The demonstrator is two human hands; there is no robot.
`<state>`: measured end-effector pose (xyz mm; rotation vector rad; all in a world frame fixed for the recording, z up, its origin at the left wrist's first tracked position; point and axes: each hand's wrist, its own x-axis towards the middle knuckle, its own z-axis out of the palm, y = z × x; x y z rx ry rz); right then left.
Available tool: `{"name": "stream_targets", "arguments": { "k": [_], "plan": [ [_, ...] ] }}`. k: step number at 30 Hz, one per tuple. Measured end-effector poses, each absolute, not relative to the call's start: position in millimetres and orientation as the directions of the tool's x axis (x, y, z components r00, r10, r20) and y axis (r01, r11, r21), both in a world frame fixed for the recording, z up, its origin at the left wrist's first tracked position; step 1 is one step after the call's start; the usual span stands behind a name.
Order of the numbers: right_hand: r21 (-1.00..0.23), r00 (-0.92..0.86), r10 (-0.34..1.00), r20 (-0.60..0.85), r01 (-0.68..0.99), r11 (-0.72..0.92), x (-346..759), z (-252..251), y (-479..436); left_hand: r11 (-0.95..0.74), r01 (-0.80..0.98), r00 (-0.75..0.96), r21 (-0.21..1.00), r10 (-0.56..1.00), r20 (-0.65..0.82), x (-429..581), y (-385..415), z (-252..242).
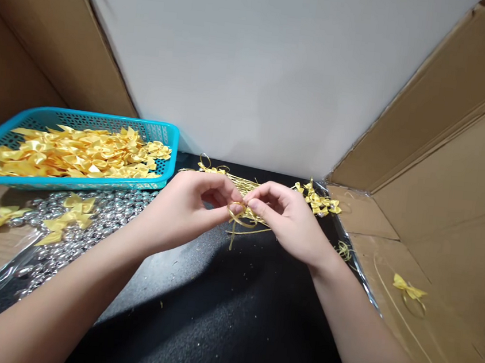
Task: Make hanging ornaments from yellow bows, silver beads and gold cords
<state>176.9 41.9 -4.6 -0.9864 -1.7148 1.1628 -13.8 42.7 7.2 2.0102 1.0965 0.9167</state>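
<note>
My left hand point(197, 203) and my right hand point(286, 215) meet over the middle of the black work surface point(228, 313). Both pinch a thin gold cord point(235, 221), which forms a small loop with loose ends hanging below my fingertips. The thumb and forefinger of each hand are pressed together, almost touching the other hand's. Behind my hands lies a bundle of gold cords point(242, 185), partly hidden by them. Yellow ribbon bows point(320, 202) are heaped just beyond my right hand.
A blue plastic basket point(171, 139) full of yellow bows stands at the left. Silver beads point(103, 224) spread before it, with several bows point(69, 215) on top. Cardboard walls point(459, 141) flank a white panel point(246, 60). One bow with a cord loop point(408, 288) lies at the right.
</note>
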Motion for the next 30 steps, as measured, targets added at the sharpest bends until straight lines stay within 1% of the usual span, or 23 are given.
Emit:
{"name": "stream_targets", "arguments": {
  "k": [3, 6, 10, 16, 20, 25, 27, 30],
  "plan": [
    [-0.963, -0.243, 0.946, 0.216, 0.104, 0.247, 180.0, -5.0, 45.4, -0.325, 0.342, 0.347, 0.882, 0.916, 0.203, -13.1, 46.5, 4.2],
    [-0.973, -0.204, 0.961, 0.187, 0.095, 0.209, 182.0, -8.1, 49.4, -0.243, 0.278, 0.326, 0.929, 0.934, 0.147, -12.0, 50.0, 1.5],
    [-0.979, -0.207, 0.964, 0.169, 0.077, 0.188, 182.2, -15.8, 54.9, -0.197, 0.249, 0.367, 0.948, 0.925, 0.096, -9.5, 52.2, -1.8],
    [-0.972, -0.066, 0.973, 0.219, 0.076, 0.224, 183.4, -20.1, 58.8, -0.187, 0.243, 0.335, 0.952, 0.937, 0.098, -6.8, 52.3, -5.0],
    [-0.979, -0.124, 0.977, 0.172, 0.089, 0.183, 182.6, -18.6, 57.3, -0.173, 0.247, 0.333, 0.954, 0.939, 0.084, -8.0, 52.7, -6.8],
    [-0.989, -0.211, 0.975, 0.076, 0.112, 0.101, 185.0, -17.9, 59.4, -0.188, 0.259, 0.333, 0.947, 0.938, 0.095, -8.1, 51.6, -5.8],
    [-0.987, -0.279, 0.96, -0.003, 0.158, 0.043, 186.9, -17.6, 60.8, -0.209, 0.274, 0.327, 0.939, 0.938, 0.113, -7.4, 50.4, -4.4],
    [-0.97, -0.399, 0.896, -0.196, 0.211, -0.118, 187.3, -18.4, 61.6, -0.256, 0.293, 0.323, 0.921, 0.933, 0.157, -6.4, 47.8, -3.3]
  ]
}}
